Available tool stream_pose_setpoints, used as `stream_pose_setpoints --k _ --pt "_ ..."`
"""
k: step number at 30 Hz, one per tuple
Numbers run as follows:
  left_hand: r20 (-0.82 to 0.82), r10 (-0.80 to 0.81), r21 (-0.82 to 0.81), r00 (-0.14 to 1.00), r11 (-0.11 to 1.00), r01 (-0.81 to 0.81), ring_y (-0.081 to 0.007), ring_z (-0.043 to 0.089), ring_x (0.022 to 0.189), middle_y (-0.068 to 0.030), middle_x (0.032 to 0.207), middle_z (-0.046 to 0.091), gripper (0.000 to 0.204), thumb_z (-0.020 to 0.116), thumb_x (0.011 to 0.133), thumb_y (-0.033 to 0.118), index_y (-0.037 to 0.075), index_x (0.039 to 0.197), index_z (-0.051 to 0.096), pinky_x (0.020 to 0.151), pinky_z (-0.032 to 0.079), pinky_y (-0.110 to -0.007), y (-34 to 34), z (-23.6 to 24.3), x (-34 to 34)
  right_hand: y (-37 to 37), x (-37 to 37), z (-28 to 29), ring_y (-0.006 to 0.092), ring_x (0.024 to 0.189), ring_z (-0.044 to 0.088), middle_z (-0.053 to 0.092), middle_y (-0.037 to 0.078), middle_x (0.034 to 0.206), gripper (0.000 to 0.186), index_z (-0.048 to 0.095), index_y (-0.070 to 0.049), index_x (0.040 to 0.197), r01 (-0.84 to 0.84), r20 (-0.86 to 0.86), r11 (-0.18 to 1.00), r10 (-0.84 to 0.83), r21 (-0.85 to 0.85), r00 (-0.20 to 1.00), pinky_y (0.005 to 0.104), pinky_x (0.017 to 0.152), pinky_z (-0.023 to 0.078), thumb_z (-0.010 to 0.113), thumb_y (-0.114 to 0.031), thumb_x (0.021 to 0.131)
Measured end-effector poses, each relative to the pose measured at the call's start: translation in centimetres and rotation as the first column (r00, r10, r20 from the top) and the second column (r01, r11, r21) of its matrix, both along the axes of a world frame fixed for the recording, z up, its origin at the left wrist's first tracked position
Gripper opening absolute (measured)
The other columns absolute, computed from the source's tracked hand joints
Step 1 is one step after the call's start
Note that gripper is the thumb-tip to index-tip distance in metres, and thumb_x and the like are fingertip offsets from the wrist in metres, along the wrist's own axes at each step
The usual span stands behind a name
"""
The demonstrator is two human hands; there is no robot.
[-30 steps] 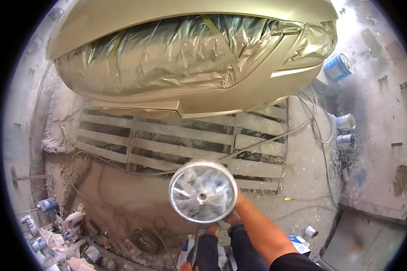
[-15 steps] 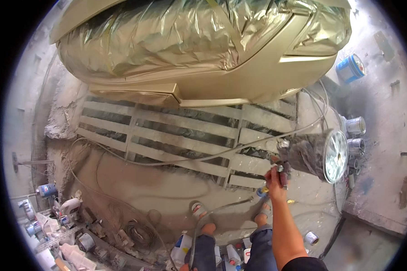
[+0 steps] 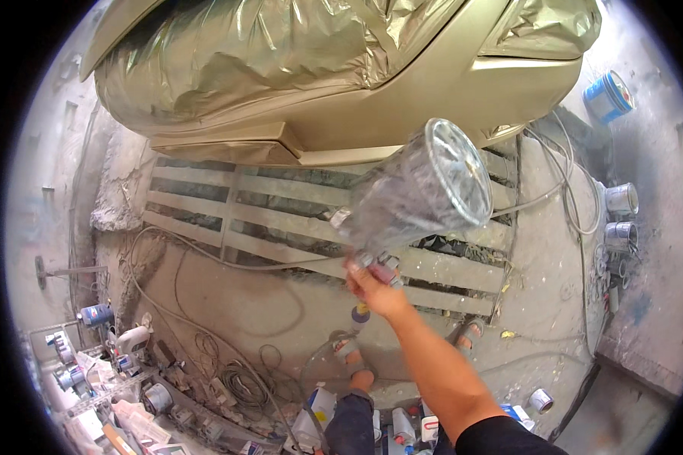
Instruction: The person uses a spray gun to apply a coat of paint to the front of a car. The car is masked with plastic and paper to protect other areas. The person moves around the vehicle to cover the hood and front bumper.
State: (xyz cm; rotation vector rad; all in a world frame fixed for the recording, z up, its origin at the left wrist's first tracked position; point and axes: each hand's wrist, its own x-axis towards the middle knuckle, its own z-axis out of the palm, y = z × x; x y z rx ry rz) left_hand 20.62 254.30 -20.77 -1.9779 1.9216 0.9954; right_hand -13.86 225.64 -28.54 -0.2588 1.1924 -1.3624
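Right hand [image 3: 375, 291] gripping a spray gun [image 3: 385, 268], tilted cup [image 3: 402, 201] grey-smeared, round end [image 3: 461, 173] shiny, left hand's hold cannot be told

No text you can read: markings on the blue bucket [image 3: 605, 100] up and right of your right hand [image 3: 375, 290], the blue can [image 3: 95, 315] well to its left and the small can [image 3: 541, 400] below right, all too small or blurred

masked car [image 3: 425, 95] and spray gun [image 3: 411, 199] show a workshop.
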Motion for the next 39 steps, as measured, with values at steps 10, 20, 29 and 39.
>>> stream_pose_setpoints --k 10,20,29,39 --pt "0.033 0.025 0.062 0.999 0.998 -0.027 -0.0401 0.054 0.066 -0.0195 0.072 0.056 0.028 0.055 0.083 0.028 0.001 0.089 0.050 0.061 0.042 -0.047 -0.4 0.2 -0.5 5.0 -0.6 -5.3 0.0100 0.062 0.052 0.056 0.003 0.073 0.018 0.054 0.000 0.096 0.194 -0.237 0.979 -0.202 -0.057 0.950 0.0262 0.056 0.045 0.059 -0.015 0.086" --pt "0.020 -0.002 0.092 1.000 0.996 0.000 -0.0382 0.051 0.063 -0.0180 0.068 0.052 0.024 0.055 0.084 0.026 0.002 0.081 0.049 0.058 0.040 -0.046 -1.3 0.9 -1.2 8.1 -4.6 -8.6 0.0186 0.090 0.053 0.054 0.008 0.104 0.033 0.048 -0.003 0.111 0.195 -0.544 0.976 -0.219 -0.101 0.810 0.0322 0.076 0.047 0.060 -0.015 0.083" --pt "-0.049 -0.109 -0.015 0.993 0.994 0.109 -0.0397 0.051 0.068 -0.0194 0.073 0.054 0.022 0.055 0.082 0.023 0.002 0.079 0.051 0.060 0.040 -0.046 -1.6 0.9 -0.7 12.8 -10.5 -4.5 0.0226 0.092 0.053 0.052 0.009 0.106 0.035 0.048 -0.004 0.111 0.507 -0.632 0.859 -0.354 0.072 0.689 0.0353 0.078 0.046 0.061 -0.014 0.080" --pt "-0.072 -0.008 0.052 0.997 0.999 0.012 -0.0397 0.050 0.070 -0.0211 0.077 0.054 0.026 0.054 0.083 0.026 0.000 0.088 0.054 0.063 0.041 -0.045 -1.7 0.7 -0.9 2.9 -2.1 -7.5 0.0400 0.092 0.049 0.049 0.020 0.101 0.060 0.044 -0.001 0.111 -0.244 -0.767 0.922 -0.081 -0.300 0.636 0.0410 0.078 0.043 0.064 -0.007 0.055"
